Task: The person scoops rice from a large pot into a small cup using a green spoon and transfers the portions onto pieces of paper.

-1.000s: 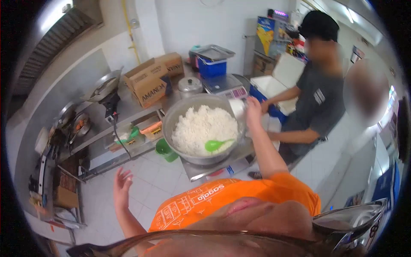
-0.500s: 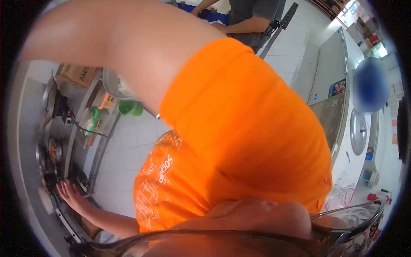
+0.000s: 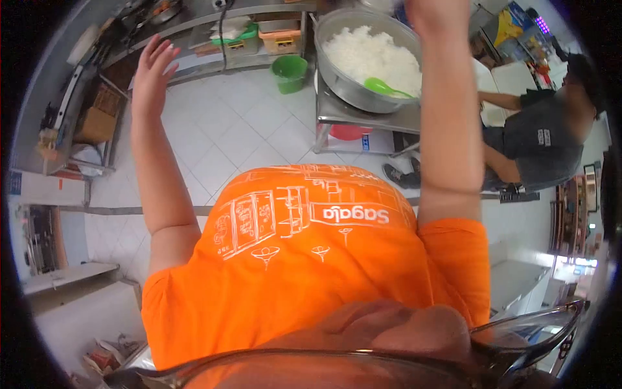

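My left hand (image 3: 153, 81) is raised above the floor at the upper left with its fingers apart and nothing in them. Up at the top edge, my right hand (image 3: 440, 18) is partly cut off, so its fingers and anything in them are hidden. Just left of my right forearm stands a large metal pot (image 3: 337, 81) of white cooked rice (image 3: 372, 55). A bright green rice scoop (image 3: 383, 87) lies on the rice near the pot's rim, its handle toward my forearm. Neither hand is on the scoop.
The pot rests on a metal table (image 3: 363, 118). A green bucket (image 3: 289, 74) stands on the tiled floor (image 3: 240, 123) beside it. Containers, including an orange-lidded box (image 3: 282, 43), sit on a low shelf. At right is a seated person (image 3: 547, 139) in dark clothes.
The view has swung round, bringing the rice pot and scoop into plain sight. My right arm no longer crosses in front of my chest; it reaches upward. My left hand has come away from the counter side.
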The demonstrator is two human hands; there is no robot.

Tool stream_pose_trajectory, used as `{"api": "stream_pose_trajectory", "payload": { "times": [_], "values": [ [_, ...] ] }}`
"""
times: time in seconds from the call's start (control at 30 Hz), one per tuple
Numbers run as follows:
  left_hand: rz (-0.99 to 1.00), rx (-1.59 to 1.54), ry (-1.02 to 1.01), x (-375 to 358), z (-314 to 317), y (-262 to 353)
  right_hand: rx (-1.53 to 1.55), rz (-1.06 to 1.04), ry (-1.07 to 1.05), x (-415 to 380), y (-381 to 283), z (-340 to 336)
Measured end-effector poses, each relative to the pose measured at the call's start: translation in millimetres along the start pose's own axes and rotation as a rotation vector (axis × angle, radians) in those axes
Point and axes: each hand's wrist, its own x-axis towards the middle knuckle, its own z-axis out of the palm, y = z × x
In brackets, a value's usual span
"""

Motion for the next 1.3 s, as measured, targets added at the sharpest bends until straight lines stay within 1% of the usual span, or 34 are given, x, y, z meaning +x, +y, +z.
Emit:
{"api": "stream_pose_trajectory", "payload": {
  "times": [0.03, 0.07, 0.1, 0.13, 0.17, 0.2, 0.23, 0.27, 0.3, 0.33, 0.37, 0.4, 0.43, 0.47, 0.5, 0.53, 0.57, 0.6, 0.63, 0.67, 0.7, 0.77, 0.8, 0.83, 0.9, 0.93, 1.0, 1.07, 1.13, 1.2, 1.27, 1.3],
  "values": [
    [-0.002, -0.02, 0.012, -7, -6, 0, 0.066, 0.149, 0.064, -35, 16, -26],
    [-0.008, -0.053, 0.021, -13, -12, -5, 0.146, 0.133, 0.005, -76, 33, -50],
    [-0.011, -0.087, 0.027, -16, -19, -12, 0.115, 0.317, 0.285, -119, 34, -46],
    [-0.021, -0.114, 0.032, -21, -11, -18, 0.108, 0.509, 0.387, -157, 64, -94],
    [-0.043, -0.123, 0.035, -29, -11, -23, 0.291, 0.66, 0.488, -197, 83, -115],
    [-0.074, -0.148, 0.044, -38, -9, -27, 0.538, 0.725, 0.489, -245, 124, -156],
    [-0.105, -0.172, 0.052, -46, -3, -30, 0.698, 0.64, 0.509, -303, 147, -180],
    [-0.138, -0.197, 0.06, -53, 5, -33, 0.797, 0.618, 0.594, -353, 187, -211],
    [-0.176, -0.213, 0.073, -57, 15, -36, -0.034, 0.537, 0.37, -386, 194, -232],
    [-0.188, -0.265, 0.037, -53, 26, -44, -0.43, 0.561, 0.33, -407, 199, -246],
    [-0.197, -0.315, 0.009, -44, 34, -57, -0.557, 0.616, 0.387, -418, 203, -258],
    [-0.212, -0.356, -0.006, -38, 35, -64, -0.337, 0.764, 0.571, -419, 203, -268],
    [-0.198, -0.304, -0.064, -29, 51, -61, -0.239, 0.839, 0.673, -416, 203, -281],
    [-0.181, -0.248, -0.113, -19, 80, -56, -0.183, 0.891, 0.732, -409, 205, -294],
    [-0.162, -0.144, -0.137, -13, 116, -44, -0.19, 0.914, 0.744, -403, 205, -307],
    [-0.186, -0.124, -0.175, 1, 144, -47, -0.229, 0.924, 0.71, -398, 207, -318],
    [-0.161, -0.099, -0.242, 19, 170, -59, -0.26, 0.936, 0.68, -392, 209, -329],
    [-0.195, 0.077, -0.275, 25, 204, -41, -0.286, 0.938, 0.65, -387, 211, -341],
    [-0.228, 0.129, -0.348, 49, 227, -54, -0.295, 0.941, 0.618, -379, 211, -352],
    [-0.285, 0.073, -0.36, 48, 253, -35, -0.297, 0.942, 0.596, -373, 212, -363],
    [-0.326, 0.114, -0.383, 75, 276, -46, -0.289, 0.953, 0.572, -367, 212, -374],
    [-0.411, 0.26, -0.413, 110, 321, -49, -0.284, 0.951, 0.523, -354, 209, -397],
    [-0.262, 0.526, -0.465, 129, 335, -49, -0.276, 0.944, 0.508, -348, 208, -408],
    [-0.184, 0.731, -0.477, 133, 347, -48, -0.257, 0.939, 0.488, -344, 207, -419],
    [-0.092, 0.967, -0.488, 122, 353, -44, -0.183, 0.921, 0.455, -333, 205, -434],
    [-0.066, 1.028, -0.497, 112, 352, -46, -0.126, 0.911, 0.436, -327, 204, -442],
    [-0.011, 1.092, -0.543, 87, 358, -49, 0.043, 0.864, 0.4, -310, 196, -456],
    [0.033, 1.114, -0.614, 56, 373, -46, 0.295, 0.811, 0.371, -297, 184, -476],
    [0.061, 1.077, -0.714, 16, 384, -39, 0.629, 0.763, 0.263, -280, 170, -485],
    [0.08, 0.979, -0.829, -29, 389, -29, 0.954, 0.73, 0.071, -262, 165, -482],
    [0.11, 0.857, -0.941, -74, 386, -13, 1.205, 0.731, -0.148, -242, 164, -452],
    [0.116, 0.775, -0.97, -99, 382, -12, 1.262, 0.74, -0.23, -233, 163, -432]
  ]
}}
